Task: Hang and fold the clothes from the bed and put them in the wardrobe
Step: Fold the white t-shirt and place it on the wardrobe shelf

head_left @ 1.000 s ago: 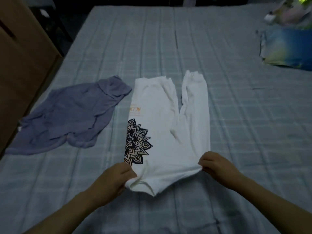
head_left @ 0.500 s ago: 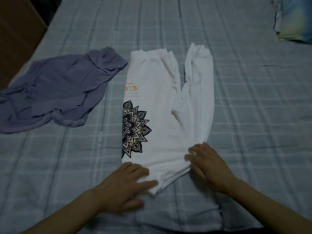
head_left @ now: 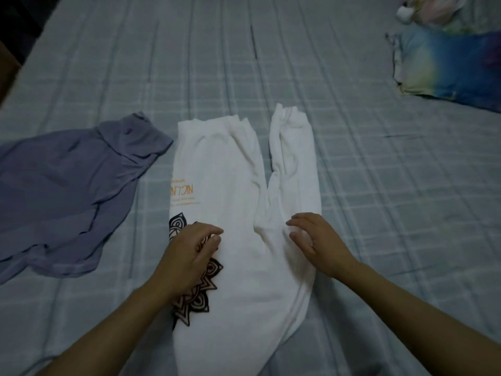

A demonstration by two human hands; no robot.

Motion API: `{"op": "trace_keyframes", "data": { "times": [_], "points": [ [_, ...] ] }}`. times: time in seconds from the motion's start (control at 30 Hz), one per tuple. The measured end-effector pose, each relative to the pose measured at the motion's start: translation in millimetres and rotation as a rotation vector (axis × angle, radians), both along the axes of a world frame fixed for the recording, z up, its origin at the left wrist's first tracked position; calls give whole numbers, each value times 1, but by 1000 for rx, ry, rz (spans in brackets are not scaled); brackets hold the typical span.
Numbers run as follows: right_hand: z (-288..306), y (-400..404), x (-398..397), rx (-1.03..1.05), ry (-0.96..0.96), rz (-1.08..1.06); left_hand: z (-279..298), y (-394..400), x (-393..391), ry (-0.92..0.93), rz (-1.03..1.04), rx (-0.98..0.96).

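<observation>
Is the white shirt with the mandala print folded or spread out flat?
Partly folded. The white shirt is a narrow lengthwise strip; only half its mandala print shows at the left edge. Not yet folded crosswise.

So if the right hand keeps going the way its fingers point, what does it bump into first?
Probably the left hand. The right hand points leftward across the white shirt, whose bare middle lies between them, though its height above the shirt is unclear.
</observation>
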State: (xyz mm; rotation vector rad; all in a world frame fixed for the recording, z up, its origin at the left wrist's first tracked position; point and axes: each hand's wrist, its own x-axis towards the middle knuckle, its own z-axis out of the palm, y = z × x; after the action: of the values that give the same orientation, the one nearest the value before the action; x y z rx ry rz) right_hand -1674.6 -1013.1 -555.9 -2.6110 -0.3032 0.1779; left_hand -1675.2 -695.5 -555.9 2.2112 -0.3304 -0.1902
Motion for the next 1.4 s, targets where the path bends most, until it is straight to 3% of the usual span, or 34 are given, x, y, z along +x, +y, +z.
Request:
{"op": "trace_keyframes", "data": {
  "times": [0.47,0.8,1.17,1.3,1.4],
  "points": [
    [-32,-34,113,109,-25,-243,-25,-63,123,77,91,-72],
    [-42,-72,207,145,72,-373,-10,-148,210,93,161,-82],
    [-50,-83,324,361,251,-690,-36,-233,345,383,344,117],
    [-51,-85,354,430,305,-690,-44,-246,382,336,361,145],
    [-47,-87,358,621,412,-728,-40,-256,390,299,335,82]
  ]
}}
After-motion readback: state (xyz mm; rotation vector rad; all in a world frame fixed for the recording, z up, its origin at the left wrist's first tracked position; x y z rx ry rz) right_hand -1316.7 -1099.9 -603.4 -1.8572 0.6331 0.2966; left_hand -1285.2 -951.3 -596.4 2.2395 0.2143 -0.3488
